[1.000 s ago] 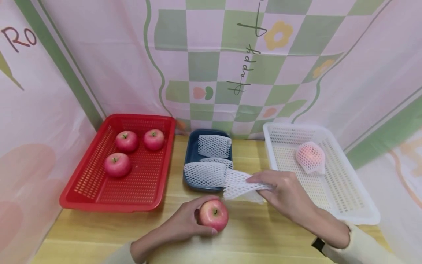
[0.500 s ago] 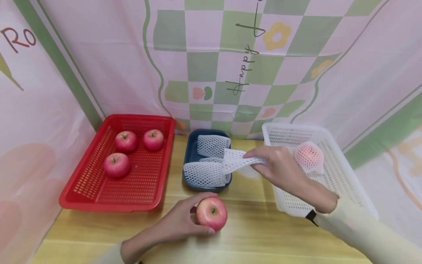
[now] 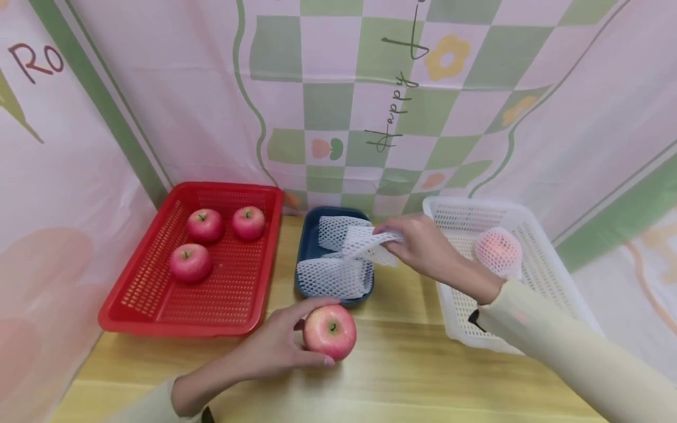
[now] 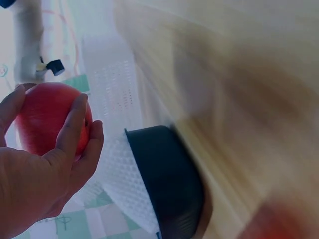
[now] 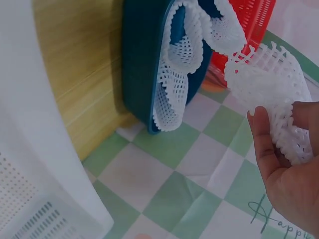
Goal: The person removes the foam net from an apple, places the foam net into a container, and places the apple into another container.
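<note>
A red apple (image 3: 330, 332) sits in the grip of my left hand (image 3: 275, 341), thumb and fingers curled round its left side, in front of the blue tray. In the left wrist view the apple (image 4: 50, 119) shows against the fingers, above the table surface. My right hand (image 3: 423, 244) pinches the end of a white foam net sleeve (image 3: 365, 242) over the blue tray (image 3: 307, 247). The held foam net sleeve (image 5: 264, 74) flares out from the fingertips in the right wrist view. More foam net sleeves (image 3: 330, 279) lie in the tray.
At the left stands a red basket (image 3: 233, 305) with several apples' room and three apples, one being the front apple (image 3: 190, 262). A white basket (image 3: 550, 282) on the right holds a net-wrapped apple (image 3: 499, 249). A patterned cloth (image 3: 328, 106) hangs behind the wooden table (image 3: 402, 376).
My right hand has moved left and away from me with the foam net sleeve, from beside the apple to over the tray. The left hand has shifted slightly left with the apple.
</note>
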